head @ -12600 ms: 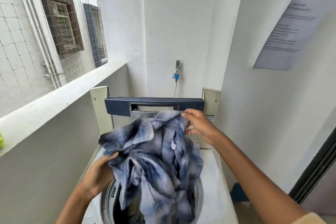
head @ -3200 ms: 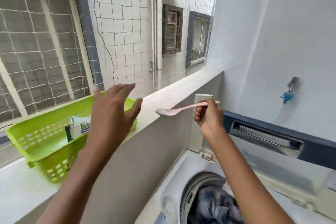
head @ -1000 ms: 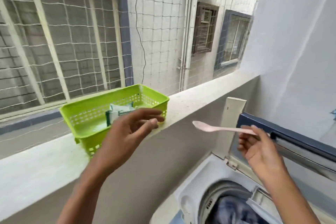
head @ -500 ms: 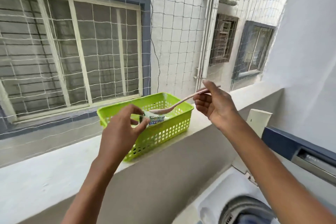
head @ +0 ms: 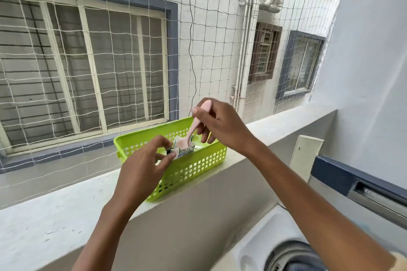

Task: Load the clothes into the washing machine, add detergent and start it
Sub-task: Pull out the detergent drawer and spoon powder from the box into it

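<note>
Detergent packet (head: 184, 150) stands in the green basket (head: 198, 166) on the ledge (head: 66, 204), centre of the frame, mouth up, long axis seemingly upright. Left hand (head: 143, 165) pinches its near edge; right hand (head: 220, 125) grips the pink spoon (head: 195, 126), bowl down at the mouth, handle slanting to upper right. A slack pinch could let the packet fold and spill powder

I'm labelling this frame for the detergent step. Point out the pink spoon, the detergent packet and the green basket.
pink spoon (head: 191, 131): head view, middle of its handle.
detergent packet (head: 186, 152): head view, its printed front.
green basket (head: 198, 167): head view, its perforated front wall.
</note>
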`<state>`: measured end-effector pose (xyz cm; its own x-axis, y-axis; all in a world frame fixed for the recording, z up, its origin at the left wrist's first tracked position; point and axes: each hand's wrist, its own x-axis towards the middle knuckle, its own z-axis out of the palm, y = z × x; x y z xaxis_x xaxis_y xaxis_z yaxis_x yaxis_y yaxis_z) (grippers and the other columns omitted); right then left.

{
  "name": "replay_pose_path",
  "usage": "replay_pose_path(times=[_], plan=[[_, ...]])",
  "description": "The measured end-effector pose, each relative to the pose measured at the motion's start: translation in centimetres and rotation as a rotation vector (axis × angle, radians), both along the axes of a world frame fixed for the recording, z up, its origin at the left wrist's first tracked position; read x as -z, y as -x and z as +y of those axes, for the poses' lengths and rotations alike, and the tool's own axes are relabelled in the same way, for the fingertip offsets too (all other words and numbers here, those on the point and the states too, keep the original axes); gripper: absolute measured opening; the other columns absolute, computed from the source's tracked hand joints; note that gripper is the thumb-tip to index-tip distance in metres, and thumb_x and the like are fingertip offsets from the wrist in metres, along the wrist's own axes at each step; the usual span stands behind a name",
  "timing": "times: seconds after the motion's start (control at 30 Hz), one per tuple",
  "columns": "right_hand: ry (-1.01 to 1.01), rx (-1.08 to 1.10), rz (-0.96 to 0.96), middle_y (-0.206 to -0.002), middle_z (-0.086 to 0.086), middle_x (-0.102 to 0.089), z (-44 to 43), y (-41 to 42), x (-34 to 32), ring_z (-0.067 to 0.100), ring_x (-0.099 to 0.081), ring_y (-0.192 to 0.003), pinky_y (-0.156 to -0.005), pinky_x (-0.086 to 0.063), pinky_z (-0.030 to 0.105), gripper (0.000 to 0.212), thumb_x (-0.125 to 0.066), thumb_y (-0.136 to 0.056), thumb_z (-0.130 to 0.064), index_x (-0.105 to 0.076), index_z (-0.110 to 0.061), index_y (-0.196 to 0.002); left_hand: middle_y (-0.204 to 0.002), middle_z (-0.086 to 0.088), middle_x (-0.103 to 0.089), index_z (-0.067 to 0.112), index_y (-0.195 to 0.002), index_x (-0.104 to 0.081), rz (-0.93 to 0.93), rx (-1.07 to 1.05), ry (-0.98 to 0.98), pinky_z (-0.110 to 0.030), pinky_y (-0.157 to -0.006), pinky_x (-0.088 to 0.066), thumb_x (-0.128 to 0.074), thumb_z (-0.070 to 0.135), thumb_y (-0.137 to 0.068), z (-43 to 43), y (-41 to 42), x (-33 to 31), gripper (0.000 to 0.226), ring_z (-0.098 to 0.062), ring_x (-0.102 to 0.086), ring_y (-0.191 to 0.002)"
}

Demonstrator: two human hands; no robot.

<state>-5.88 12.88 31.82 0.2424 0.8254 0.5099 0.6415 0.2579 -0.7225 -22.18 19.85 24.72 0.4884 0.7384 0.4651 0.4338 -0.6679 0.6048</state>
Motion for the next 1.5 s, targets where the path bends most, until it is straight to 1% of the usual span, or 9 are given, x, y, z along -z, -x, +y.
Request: replay_pose_path(times=[0.07,0.13,0.27,0.37,0.5,0.67,1.0,1.37,1.5], plan=[[0.074,0.03,-0.197,-0.062,0.002,-0.064,0.4,0.7,0.6,0.02,-0.062,-0.048,-0.048,-0.048,0.029,0.027,-0.048,-0.095,-0.032,-0.054,-0.009,-0.083,-0.08,0.029,-0.056,0.029,-0.094,-0.052,0.011,-0.01,-0.014,-0.028,-0.065,-0.044,-0.058,0.037,-0.088,-0.1,-0.1,0.0,0.011,-0.003,-0.064,-0.079],[0.123,0.024,-0.237,-0.067,0.008,-0.068,0.9,1.1,1.4,0.022,-0.061,-0.047,-0.049,-0.047,0.031,0.033,-0.045,-0.096,-0.034,-0.052,-0.003,-0.084,-0.076,0.031,-0.053,0.029,-0.095,-0.052,0.023,-0.018,-0.017,-0.028,-0.065,-0.044,-0.057,0.038,-0.088,-0.2,-0.2,0.2,0.012,-0.002,-0.061,-0.076],[0.13,0.03,0.079,-0.056,0.011,-0.058,2.0,1.1,2.0,0.017,-0.05,-0.034,-0.034,-0.037,0.02,0.03,-0.043,-0.097,-0.026,-0.051,-0.006,-0.078,-0.075,0.024,-0.056,0.028,-0.096,-0.052,0.039,-0.043,-0.04,-0.028,-0.062,-0.041,-0.056,0.039,-0.088,-0.3,-0.2,0.1,0.014,-0.006,-0.064,-0.082],[0.122,0.071,0.365,-0.053,0.009,-0.054,2.2,0.3,2.3,0.013,-0.047,-0.03,-0.033,-0.034,0.017,0.027,-0.043,-0.097,-0.022,-0.053,-0.006,-0.078,-0.079,0.018,-0.057,0.026,-0.097,-0.053,0.05,-0.059,-0.059,-0.025,-0.057,-0.037,-0.054,0.038,-0.089,-0.3,-0.4,-0.1,0.015,-0.011,-0.065,-0.086],[0.045,0.121,0.662,-0.051,0.009,-0.05,1.5,-0.5,2.8,0.013,-0.042,-0.029,-0.035,-0.031,0.017,0.028,-0.043,-0.095,-0.017,-0.051,-0.008,-0.07,-0.087,0.018,-0.064,0.026,-0.096,-0.05,0.072,-0.069,-0.087,-0.024,-0.057,-0.037,-0.052,0.038,-0.09,-0.1,-0.4,0.2,0.013,-0.008,-0.067,-0.094],[-0.031,0.174,0.873,-0.038,0.001,-0.049,1.3,-1.5,3.1,0.012,-0.04,-0.028,-0.036,-0.032,0.015,0.031,-0.044,-0.094,-0.019,-0.052,-0.009,-0.065,-0.104,0.015,-0.068,0.024,-0.102,-0.049,0.081,-0.101,-0.135,-0.026,-0.055,-0.034,-0.048,0.038,-0.092,0.2,-0.5,0.7,0.016,-0.011,-0.067,-0.098],[-0.082,0.195,1.159,-0.036,0.0,-0.05,0.7,-2.7,5.1,0.011,-0.042,-0.027,-0.035,-0.035,0.013,0.029,-0.04,-0.094,-0.017,-0.052,-0.009,-0.069,-0.112,0.012,-0.068,0.021,-0.111,-0.047,0.078,-0.139,-0.16,-0.029,-0.062,-0.031,-0.043,0.036,-0.095,0.2,-0.8,0.9,0.023,-0.024,-0.064,-0.102],[-0.203,0.237,1.206,-0.036,0.001,-0.048,0.5,-2.7,5.2,0.013,-0.041,-0.028,-0.036,-0.034,0.014,0.03,-0.041,-0.091,-0.014,-0.051,-0.008,-0.064,-0.109,0.01,-0.068,0.021,-0.111,-0.047,0.058,-0.159,-0.17,-0.03,-0.061,-0.031,-0.042,0.038,-0.095,-0.1,-0.8,0.9,0.025,-0.027,-0.065,-0.097],[-0.237,0.234,1.198,-0.037,0.001,-0.048,0.2,-3.0,4.9,0.012,-0.042,-0.029,-0.036,-0.035,0.016,0.029,-0.041,-0.091,-0.014,-0.052,-0.009,-0.065,-0.102,0.011,-0.068,0.023,-0.106,-0.047,0.01,-0.16,-0.147,-0.028,-0.061,-0.031,-0.045,0.044,-0.091,-0.3,-0.6,0.8,0.026,-0.018,-0.066,-0.099]])
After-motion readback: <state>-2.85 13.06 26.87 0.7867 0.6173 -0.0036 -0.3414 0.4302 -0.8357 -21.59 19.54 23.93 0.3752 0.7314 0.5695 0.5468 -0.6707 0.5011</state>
